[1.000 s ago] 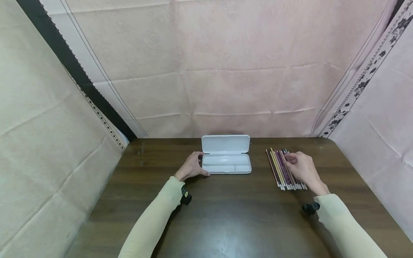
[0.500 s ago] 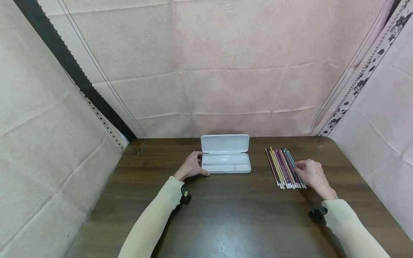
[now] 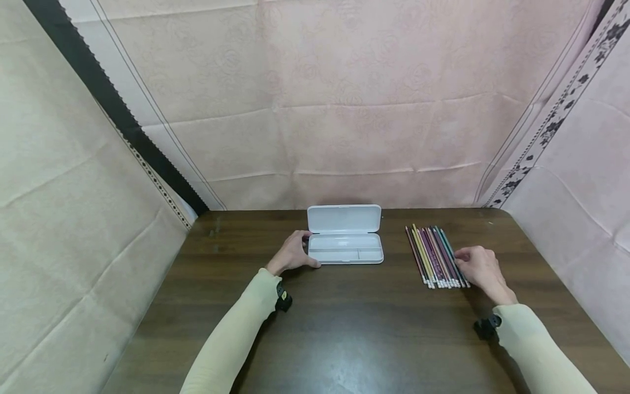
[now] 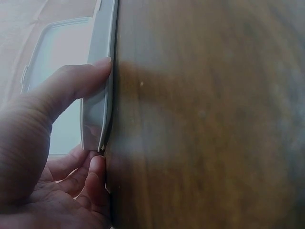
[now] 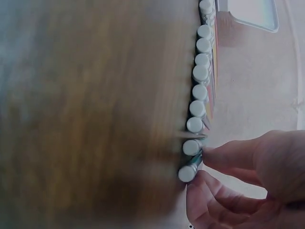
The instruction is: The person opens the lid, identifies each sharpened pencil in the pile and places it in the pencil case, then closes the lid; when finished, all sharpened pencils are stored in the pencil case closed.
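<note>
A white plastic pencil case (image 3: 331,256) stands with its lid (image 3: 344,219) raised at the back of the table. My left hand (image 3: 292,254) grips its left end, thumb (image 4: 90,78) along the front wall and the other fingers curled at the end. To the right, a row of pencils (image 3: 429,257) lies side by side, white erasers toward me. At the row's right edge my right hand (image 3: 483,269) pinches a teal pencil (image 5: 187,173) between thumb and fingers near its eraser end.
The brown wooden table (image 3: 339,323) ends at a pale cloth backdrop (image 3: 344,137) just behind the case. Cloth panels also rise on the left and right. A divider splits the case's tray into compartments.
My right hand has moved right and toward me from above the pencils to their right edge, uncovering the teal ones. The outermost pencil has shifted slightly right. My left hand stays on the case.
</note>
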Demonstrator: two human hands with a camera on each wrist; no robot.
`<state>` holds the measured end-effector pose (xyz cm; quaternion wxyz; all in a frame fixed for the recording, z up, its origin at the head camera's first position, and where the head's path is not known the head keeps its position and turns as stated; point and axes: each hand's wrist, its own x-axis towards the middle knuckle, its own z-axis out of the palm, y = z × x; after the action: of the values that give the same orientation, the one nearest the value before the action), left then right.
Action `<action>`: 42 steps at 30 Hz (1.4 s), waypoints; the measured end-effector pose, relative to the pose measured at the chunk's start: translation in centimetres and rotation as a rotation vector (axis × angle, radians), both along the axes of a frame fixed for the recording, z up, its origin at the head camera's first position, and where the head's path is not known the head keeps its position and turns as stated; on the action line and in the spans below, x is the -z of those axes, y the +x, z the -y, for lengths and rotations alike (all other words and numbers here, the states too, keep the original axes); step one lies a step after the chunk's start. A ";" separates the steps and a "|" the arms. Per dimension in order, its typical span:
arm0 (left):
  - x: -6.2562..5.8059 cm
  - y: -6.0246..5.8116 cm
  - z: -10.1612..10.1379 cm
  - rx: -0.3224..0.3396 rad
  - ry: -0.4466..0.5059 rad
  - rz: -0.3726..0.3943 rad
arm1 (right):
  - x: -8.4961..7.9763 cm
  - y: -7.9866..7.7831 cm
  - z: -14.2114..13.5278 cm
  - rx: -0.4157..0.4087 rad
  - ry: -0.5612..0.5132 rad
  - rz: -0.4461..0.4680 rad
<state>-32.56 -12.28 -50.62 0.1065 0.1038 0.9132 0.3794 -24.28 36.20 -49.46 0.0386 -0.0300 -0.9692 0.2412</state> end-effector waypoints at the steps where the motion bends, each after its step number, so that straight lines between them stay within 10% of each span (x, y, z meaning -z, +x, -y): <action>1: 0.0 0.0 0.0 0.000 0.001 0.000 | 0.0 0.0 0.0 0.005 0.001 0.003; 27: 0.0 0.0 0.1 -0.003 0.011 0.013 | -1.1 -0.4 -0.7 0.094 0.002 0.133; 42: 0.0 0.0 0.1 0.004 0.008 -0.003 | -2.8 0.5 1.9 0.021 -0.017 -0.076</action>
<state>-32.60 -12.35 -50.66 0.1053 0.1065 0.9116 0.3828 -23.80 34.35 -46.65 0.0774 -0.0312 -0.9646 0.2500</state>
